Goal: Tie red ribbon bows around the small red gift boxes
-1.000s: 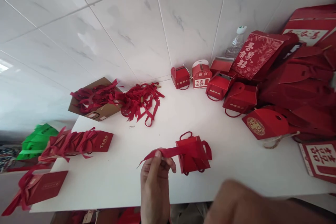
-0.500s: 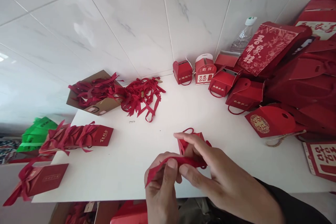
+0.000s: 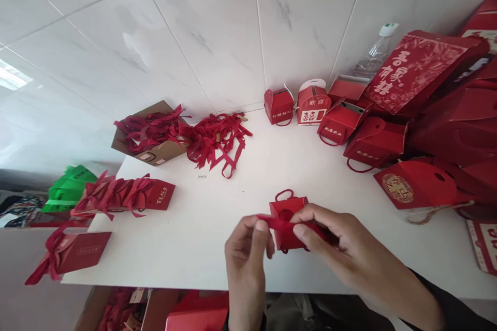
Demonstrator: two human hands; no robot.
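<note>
A red gift box (image 3: 286, 241) sits on the worktop (image 3: 186, 248), a ribbon (image 3: 280, 224) over it pinched by the left hand (image 3: 248, 252) and right hand (image 3: 342, 240); one uneven tug might skew the seemingly light box. Loose ribbons (image 3: 200, 146) lie toward its eleven o'clock.

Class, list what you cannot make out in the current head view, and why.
All in the head view:
Red ribbon: its right end is hidden by the right hand.
Plastic bottle: its base is hidden by red boxes.
Lower-right box: cut off by the picture's right edge.
</note>
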